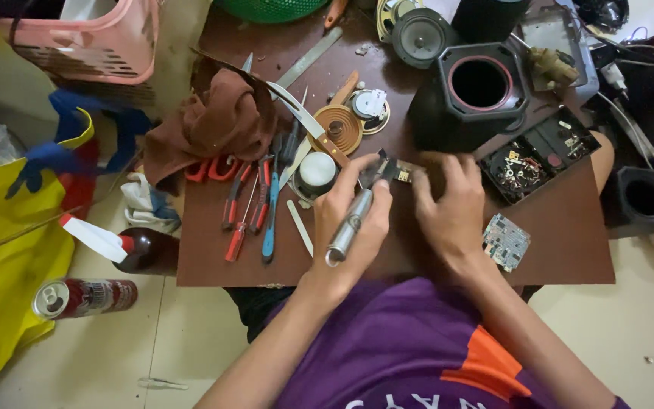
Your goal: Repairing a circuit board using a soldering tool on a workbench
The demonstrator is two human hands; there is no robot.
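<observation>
The work in hand looks like fine work on a small electronic part, held still and touched with a tool tip. The left hand (353, 223) is closed around a silvery pen-like tool (350, 227), its tip pointing away from the body onto a small dark part with a bit of circuit board (397, 171). The right hand (452, 204) lies beside it, fingers curled down over the part — whether it pinches or only presses I cannot tell. As a judgement, the next move calls for a steady tip and a firm hold on the part. The part is small, dark and mostly hidden by the fingers; it sits on the brown surface (569, 227), just nearer than the black speaker box (471, 95). Right of the part lies a loose circuit board (506, 242); left of it, red and blue screwdrivers (255, 204) — and beyond these a brown cloth (221, 121).
</observation>
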